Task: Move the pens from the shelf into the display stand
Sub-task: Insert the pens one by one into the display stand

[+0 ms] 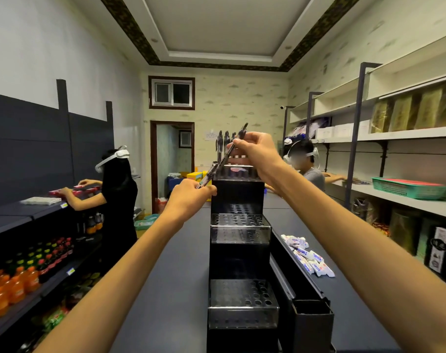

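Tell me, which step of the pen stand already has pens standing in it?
The top step of the display stand: dark pens stand upright there, while the lower steps' holes look empty.

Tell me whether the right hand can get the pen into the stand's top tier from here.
Probably yes. The right hand holds the pen just above the top tier, with nothing between; the left hand grips its lower end.

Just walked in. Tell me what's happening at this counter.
A person is stocking a black tiered display stand with pens. Both hands hold one pen slanted above the top tier: the left hand pinches its lower end, the right hand its upper part. A few pens already stand in the top tier; the lower tiers' holes look unfilled. Small white packets lie on the counter to the right.
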`<action>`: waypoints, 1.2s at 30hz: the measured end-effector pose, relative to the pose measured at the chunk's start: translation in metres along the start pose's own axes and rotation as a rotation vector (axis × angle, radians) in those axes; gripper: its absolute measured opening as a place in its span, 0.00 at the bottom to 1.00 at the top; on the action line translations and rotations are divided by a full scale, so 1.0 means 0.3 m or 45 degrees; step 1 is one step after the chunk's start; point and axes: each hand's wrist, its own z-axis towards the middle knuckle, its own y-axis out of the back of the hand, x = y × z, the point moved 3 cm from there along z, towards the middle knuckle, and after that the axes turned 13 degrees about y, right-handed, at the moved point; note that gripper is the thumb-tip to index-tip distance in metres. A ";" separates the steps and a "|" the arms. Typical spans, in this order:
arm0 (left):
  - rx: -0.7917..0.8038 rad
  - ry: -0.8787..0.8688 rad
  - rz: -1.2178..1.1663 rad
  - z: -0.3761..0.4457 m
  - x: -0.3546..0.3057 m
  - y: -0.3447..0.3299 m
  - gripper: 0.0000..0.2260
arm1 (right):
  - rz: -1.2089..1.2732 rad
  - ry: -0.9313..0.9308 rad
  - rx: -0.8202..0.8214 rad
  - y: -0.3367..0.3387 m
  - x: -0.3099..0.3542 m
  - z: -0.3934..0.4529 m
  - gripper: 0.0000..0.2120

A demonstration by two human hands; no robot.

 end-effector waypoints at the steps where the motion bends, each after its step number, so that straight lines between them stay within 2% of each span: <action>1: -0.004 -0.007 0.007 -0.002 0.001 0.005 0.19 | -0.055 0.027 -0.009 0.006 0.002 0.008 0.13; 8: 0.017 -0.158 0.178 -0.001 0.006 0.022 0.16 | -0.583 0.323 -0.092 0.027 0.026 0.076 0.09; 12: -0.087 -0.227 0.312 0.005 0.029 0.040 0.13 | -0.825 0.366 -0.045 0.019 0.023 0.119 0.12; 18: -0.189 -0.215 0.438 -0.006 0.042 0.101 0.16 | -1.038 0.383 0.028 -0.015 -0.017 0.165 0.13; 24: -0.174 -0.187 0.441 -0.018 0.053 0.137 0.16 | -1.160 0.406 0.058 -0.018 -0.059 0.193 0.13; 31: -0.138 -0.224 0.414 -0.005 0.051 0.121 0.16 | -1.166 0.324 0.057 0.000 -0.063 0.219 0.08; 36: -0.107 -0.243 0.370 0.016 0.058 0.099 0.16 | -1.135 0.292 0.125 0.002 -0.069 0.225 0.10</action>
